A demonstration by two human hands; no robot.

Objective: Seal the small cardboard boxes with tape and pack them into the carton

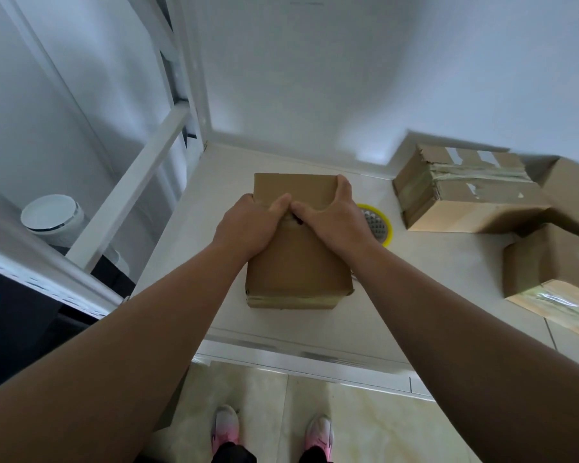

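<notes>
Small cardboard box (298, 262): sitting mid-table (432, 269), just beside tape roll (380, 225). Gripping its top with left hand (248, 222) and right hand (335, 215), thumbs meeting. Probably risking a wrinkled, crooked seal by pressing unevenly.

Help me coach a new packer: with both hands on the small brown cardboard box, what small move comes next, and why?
Probably the right hand reaches for the yellow tape roll just beside it. It and the left hand grip the small brown cardboard box at its top, which shows no clear tape strip.
</notes>
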